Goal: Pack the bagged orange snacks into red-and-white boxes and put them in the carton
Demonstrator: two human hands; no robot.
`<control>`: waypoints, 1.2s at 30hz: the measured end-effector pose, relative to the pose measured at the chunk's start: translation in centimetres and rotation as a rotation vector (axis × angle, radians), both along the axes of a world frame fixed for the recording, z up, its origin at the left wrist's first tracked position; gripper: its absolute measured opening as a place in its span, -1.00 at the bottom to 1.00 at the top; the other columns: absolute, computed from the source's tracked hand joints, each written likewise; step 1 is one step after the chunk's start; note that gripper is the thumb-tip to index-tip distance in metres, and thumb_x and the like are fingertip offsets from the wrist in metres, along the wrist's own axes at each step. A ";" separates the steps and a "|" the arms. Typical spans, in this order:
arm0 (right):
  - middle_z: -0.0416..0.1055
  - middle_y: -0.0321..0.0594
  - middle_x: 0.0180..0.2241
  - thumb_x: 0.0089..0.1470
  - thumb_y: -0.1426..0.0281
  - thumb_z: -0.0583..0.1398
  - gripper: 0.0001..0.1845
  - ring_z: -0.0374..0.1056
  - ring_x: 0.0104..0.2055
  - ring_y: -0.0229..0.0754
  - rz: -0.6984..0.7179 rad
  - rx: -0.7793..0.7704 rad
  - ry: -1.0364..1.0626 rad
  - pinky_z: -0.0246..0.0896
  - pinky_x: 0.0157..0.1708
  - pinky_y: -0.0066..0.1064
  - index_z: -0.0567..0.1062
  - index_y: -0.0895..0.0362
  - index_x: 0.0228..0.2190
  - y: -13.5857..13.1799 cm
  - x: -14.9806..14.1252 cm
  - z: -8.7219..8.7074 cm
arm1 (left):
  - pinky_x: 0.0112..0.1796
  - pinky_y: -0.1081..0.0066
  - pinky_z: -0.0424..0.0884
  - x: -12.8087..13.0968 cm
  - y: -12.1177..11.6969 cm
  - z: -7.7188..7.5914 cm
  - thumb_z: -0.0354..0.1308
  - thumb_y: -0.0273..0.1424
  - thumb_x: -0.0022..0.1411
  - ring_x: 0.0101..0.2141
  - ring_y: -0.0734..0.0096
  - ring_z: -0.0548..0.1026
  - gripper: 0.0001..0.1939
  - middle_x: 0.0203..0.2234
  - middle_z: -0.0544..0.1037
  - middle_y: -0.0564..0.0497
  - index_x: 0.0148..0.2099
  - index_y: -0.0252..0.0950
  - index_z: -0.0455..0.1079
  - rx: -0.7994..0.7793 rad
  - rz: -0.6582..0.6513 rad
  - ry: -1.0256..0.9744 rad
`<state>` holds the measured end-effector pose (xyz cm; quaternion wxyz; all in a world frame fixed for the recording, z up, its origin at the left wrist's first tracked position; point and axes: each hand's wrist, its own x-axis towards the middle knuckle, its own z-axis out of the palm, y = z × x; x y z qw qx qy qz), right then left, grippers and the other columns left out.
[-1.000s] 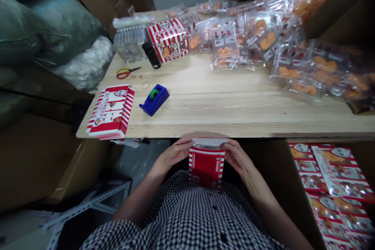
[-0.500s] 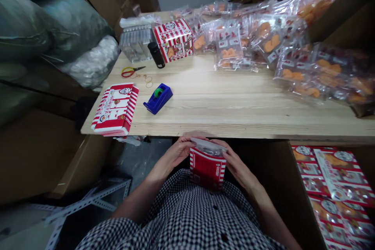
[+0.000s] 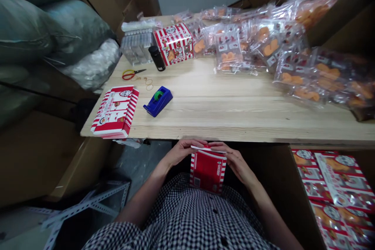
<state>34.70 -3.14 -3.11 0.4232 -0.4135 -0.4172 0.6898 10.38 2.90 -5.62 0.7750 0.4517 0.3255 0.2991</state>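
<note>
A red-and-white striped cardboard box (image 3: 207,170) is held upright in front of my checked clothing, just below the table's front edge. My left hand (image 3: 184,150) grips its upper left corner, and my right hand (image 3: 233,159) has the upper right one. The fingers of both hands lie along the box's top flap (image 3: 208,149), which is folded down nearly closed. What the box contains is hidden. On the table beyond, a blue tape dispenser (image 3: 158,101) with a green core stands left of centre, beside a stack of flat striped boxes (image 3: 115,112).
Scissors (image 3: 132,73), rubber bands (image 3: 149,84), a black bottle (image 3: 157,58), a striped display box (image 3: 174,44) and clear plastic cases (image 3: 137,47) sit at the back left. Bagged orange pieces (image 3: 230,52) cover the back and right. A carton of packed boxes (image 3: 344,179) stands lower right.
The flap, which stood raised with the clear insert showing beneath, has come down over the box's top. Both hands have moved inward over it.
</note>
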 end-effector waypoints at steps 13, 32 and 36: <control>0.56 -0.17 0.00 0.09 0.19 0.33 -0.72 0.43 0.07 0.03 -0.103 0.007 -0.157 0.28 0.11 -0.13 0.65 -0.02 -0.15 0.7 0.2 -2.5 | 0.13 0.19 0.28 0.1 0.9 1.8 0.12 -0.14 0.34 0.09 0.09 0.47 -0.58 0.10 0.52 -0.18 0.09 -0.27 0.53 -0.034 -0.068 0.059; 0.57 -0.17 -0.01 0.06 0.15 0.34 -0.62 0.41 0.09 0.01 0.034 -0.051 -0.171 0.15 0.21 -0.03 0.62 -0.01 -0.09 3.7 1.9 -0.2 | -0.04 0.31 0.34 1.1 3.0 2.5 0.14 -0.29 0.33 -0.12 0.23 0.54 -0.73 -0.14 0.64 -0.08 0.00 -0.19 0.57 0.519 -0.111 0.390; 0.54 -0.16 0.03 0.08 0.16 0.33 -0.63 0.40 0.12 -0.04 0.040 -0.052 -0.127 0.17 0.20 -0.12 0.61 0.00 -0.07 3.7 1.7 -0.5 | 0.03 0.26 0.31 1.1 3.4 2.7 0.18 -0.30 0.31 -0.04 0.19 0.52 -0.72 -0.07 0.62 -0.09 0.03 -0.15 0.56 0.435 -0.194 0.324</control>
